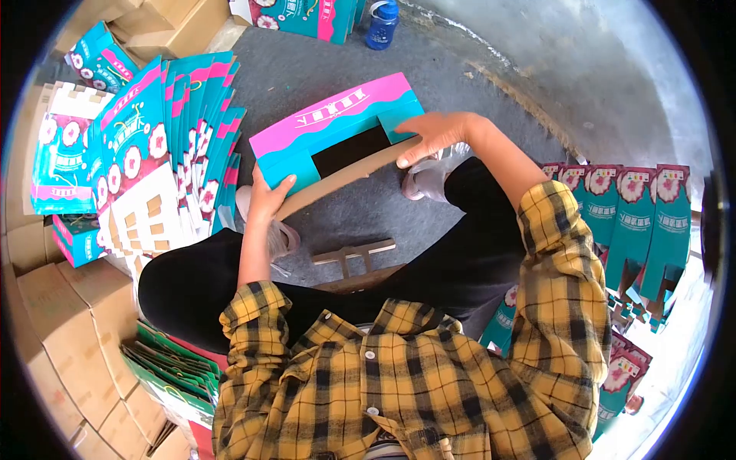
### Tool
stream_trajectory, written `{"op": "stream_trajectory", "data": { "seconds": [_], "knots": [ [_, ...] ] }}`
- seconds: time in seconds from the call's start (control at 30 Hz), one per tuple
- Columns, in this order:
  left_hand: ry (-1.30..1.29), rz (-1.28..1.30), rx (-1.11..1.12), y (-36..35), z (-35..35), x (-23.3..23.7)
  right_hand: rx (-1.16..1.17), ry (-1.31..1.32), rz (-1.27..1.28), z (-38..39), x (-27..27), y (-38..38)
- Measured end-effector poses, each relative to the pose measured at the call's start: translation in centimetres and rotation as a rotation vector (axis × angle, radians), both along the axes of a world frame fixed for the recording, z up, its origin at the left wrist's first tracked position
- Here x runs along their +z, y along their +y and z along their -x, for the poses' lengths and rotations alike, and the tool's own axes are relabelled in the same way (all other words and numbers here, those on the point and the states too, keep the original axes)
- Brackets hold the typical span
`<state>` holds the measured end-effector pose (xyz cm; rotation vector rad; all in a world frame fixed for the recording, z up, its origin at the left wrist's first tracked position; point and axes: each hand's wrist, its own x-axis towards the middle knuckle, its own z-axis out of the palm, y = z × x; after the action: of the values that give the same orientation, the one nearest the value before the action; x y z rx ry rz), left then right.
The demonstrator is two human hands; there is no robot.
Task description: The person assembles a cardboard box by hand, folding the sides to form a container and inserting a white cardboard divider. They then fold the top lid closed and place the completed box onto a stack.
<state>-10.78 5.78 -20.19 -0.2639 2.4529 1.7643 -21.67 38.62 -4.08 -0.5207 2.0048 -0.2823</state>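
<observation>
Box point(322, 130), at twelve o'clock ahead, should prove light, stiff, yet easily creased; left hand point(268, 198) clasps its eight-o'clock corner, right hand point(443, 132) its three-o'clock end, both sensible holds. From it, fanned cartons point(130, 146) crowd nine, wooden frame point(376, 248) could obstruct six, blue bottle point(382, 29) stands at one, teal cartons point(635, 218) between three and four.

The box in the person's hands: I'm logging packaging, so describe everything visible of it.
The box looks like printed cardboard: teal, with a wavy pink band bearing white lettering. A dark opening shows, bordered by a brown strip. It slants, right end farther out. The left hand grips its left end; the right hand, its near right corner. Whether it touches the floor is unclear.
</observation>
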Motion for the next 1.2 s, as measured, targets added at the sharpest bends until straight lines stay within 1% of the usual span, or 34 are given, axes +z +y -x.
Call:
{"op": "stream_trajectory", "data": {
  "seconds": [0.03,0.07,0.1,0.13,0.17,0.2,0.23,0.27,0.33,0.37,0.4,0.43,0.47,0.5,0.53,0.57,0.6,0.67,0.73,0.8,0.87,0.93,1.0,1.07,1.13,1.2],
  "knots": [
    [0.027,0.005,-0.009,-0.1,0.1,-0.1,-0.004,-0.001,0.005,0.3,-0.5,0.2],
    [0.026,0.009,-0.010,-0.2,0.1,-0.2,-0.025,0.092,0.060,0.8,-1.2,0.5],
    [-0.071,-0.183,0.058,-0.2,0.0,0.2,-0.045,0.186,0.117,1.3,-1.6,0.6],
    [-0.166,-0.374,0.127,-0.2,0.1,0.6,-0.044,0.189,0.124,1.8,-1.9,0.8],
    [-0.164,-0.366,0.126,-0.3,0.1,1.1,-0.003,0.332,0.064,2.3,-2.3,0.9],
    [-0.290,-0.518,0.329,-0.2,0.1,2.1,0.035,0.471,-0.001,2.6,-2.6,1.0],
    [-0.417,-0.669,0.534,0.1,0.2,2.8,0.013,0.585,-0.005,2.9,-3.2,0.8],
    [-0.425,-0.664,0.528,0.5,0.2,3.0,0.004,0.579,-0.006,3.3,-4.1,0.6],
    [-0.224,-0.589,0.467,1.3,0.2,2.7,-0.156,0.880,-0.111,3.6,-5.9,0.3],
    [-0.140,-0.337,0.339,1.4,0.3,2.5,-0.302,0.742,-0.149,3.7,-6.1,0.2],
    [-0.091,0.200,0.230,1.4,0.4,2.6,-0.430,0.576,-0.120,4.0,-7.2,0.4],
    [-0.121,0.159,0.192,-0.2,0.7,0.2,-0.572,0.419,-0.101,4.8,-9.4,1.8],
    [-0.150,0.115,0.141,-0.5,0.9,-2.2,-0.542,0.232,0.063,6.1,-12.4,3.8],
    [-0.139,-0.138,0.166,1.0,1.0,0.3,-0.606,0.394,0.017,5.1,-11.3,3.5],
    [-0.149,-0.254,0.103,1.3,1.3,1.3,-0.589,0.398,-0.018,4.6,-8.8,3.4],
    [-0.201,-0.198,0.118,1.9,1.5,2.2,-0.555,0.390,0.022,5.0,-8.8,4.3],
    [-0.198,-0.199,0.093,2.8,2.0,2.8,-0.578,0.397,0.015,5.6,-8.3,5.5],
    [-0.154,-0.099,0.072,3.8,2.6,3.8,-0.478,0.379,0.044,7.1,-6.1,7.1],
    [-0.177,-0.125,0.031,6.0,3.7,5.1,-0.414,0.461,0.003,8.1,-2.3,10.0],
    [0.021,-0.039,-0.086,9.2,5.1,7.1,-0.483,0.767,0.107,6.3,1.7,12.9],
    [0.242,-0.075,-0.156,13.4,7.1,8.3,-0.512,0.954,0.149,6.3,1.1,18.9],
    [0.315,-0.116,-0.232,17.8,9.1,9.2,-0.700,1.088,0.064,1.7,3.6,22.4],
    [0.502,0.167,-0.268,22.7,10.1,10.6,-0.879,1.132,0.121,-3.0,3.3,26.7],
    [0.494,0.209,-0.385,27.4,10.6,11.1,-1.001,1.204,0.227,-8.1,1.5,30.7],
    [0.363,0.083,-0.505,31.3,10.8,9.9,-1.243,1.077,0.178,-13.1,-1.6,34.0],
    [0.093,-0.125,-0.731,34.8,10.8,7.7,-1.357,1.036,0.204,-17.7,-5.2,36.5]
  ]
}}
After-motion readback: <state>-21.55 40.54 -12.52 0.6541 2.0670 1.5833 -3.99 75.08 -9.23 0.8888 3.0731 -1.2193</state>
